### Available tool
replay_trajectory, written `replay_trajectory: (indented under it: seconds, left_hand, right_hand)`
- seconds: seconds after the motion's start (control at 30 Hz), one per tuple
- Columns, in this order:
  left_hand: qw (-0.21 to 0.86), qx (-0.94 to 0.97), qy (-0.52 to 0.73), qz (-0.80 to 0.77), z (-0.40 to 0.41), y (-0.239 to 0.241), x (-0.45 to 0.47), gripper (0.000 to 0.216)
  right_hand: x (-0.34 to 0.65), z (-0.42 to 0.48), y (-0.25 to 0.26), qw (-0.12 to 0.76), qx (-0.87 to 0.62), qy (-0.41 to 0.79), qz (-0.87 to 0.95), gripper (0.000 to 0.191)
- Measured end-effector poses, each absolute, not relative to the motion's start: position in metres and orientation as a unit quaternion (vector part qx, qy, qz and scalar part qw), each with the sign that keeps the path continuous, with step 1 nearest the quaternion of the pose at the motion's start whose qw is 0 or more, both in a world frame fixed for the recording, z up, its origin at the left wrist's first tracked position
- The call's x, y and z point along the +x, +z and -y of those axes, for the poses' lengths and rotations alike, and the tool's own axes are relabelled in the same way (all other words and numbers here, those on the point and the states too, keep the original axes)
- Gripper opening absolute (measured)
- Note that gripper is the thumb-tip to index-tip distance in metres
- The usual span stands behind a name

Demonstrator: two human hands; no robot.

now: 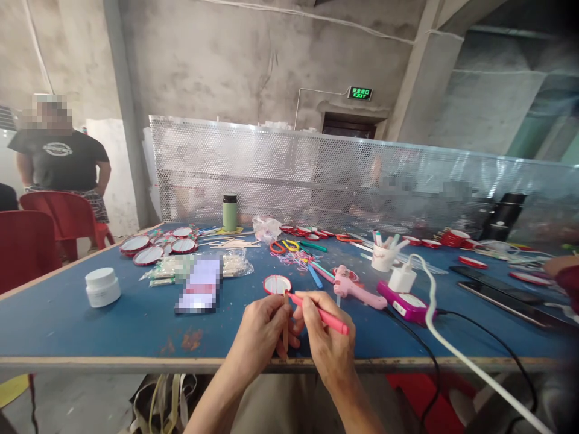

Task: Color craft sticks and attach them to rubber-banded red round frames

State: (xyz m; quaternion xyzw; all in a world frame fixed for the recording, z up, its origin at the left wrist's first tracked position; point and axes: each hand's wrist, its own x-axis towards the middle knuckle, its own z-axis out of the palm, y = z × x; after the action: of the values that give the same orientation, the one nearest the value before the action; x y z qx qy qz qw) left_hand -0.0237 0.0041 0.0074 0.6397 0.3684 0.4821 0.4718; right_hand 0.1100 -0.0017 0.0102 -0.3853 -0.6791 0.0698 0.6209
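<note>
My left hand [266, 325] is closed on a flat wooden stick [285, 331], held upright near the table's front edge. Just beyond the stick's top end is a small round white drum-like disc [277, 285] with a red rim; whether the two are joined I cannot tell. In my right hand [332, 331] is a pink pen [332, 321], its tip pointing left at the top of the stick. The fingertips of both hands nearly meet. To the right of the disc lies a pink glue gun [357, 288].
On the blue table [145, 328] are a white jar [103, 287], a phone [199, 284], red-rimmed discs [149, 255], pliers [314, 246], a green bottle [230, 214], a cup of pens [383, 256] and a purple power strip [407, 305] with trailing cables. A person [58, 150] stands at left.
</note>
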Motion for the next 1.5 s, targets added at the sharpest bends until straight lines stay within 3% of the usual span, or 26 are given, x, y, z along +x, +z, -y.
replay_trajectory:
  seconds: [1.5]
  left_hand:
    - [0.460,0.653,0.476,-0.369,-0.0032,0.0114,-0.0252,0.033]
  right_hand:
    - [0.1097,0.0023,0.0090,0.630,-0.392,0.076,0.666,0.027]
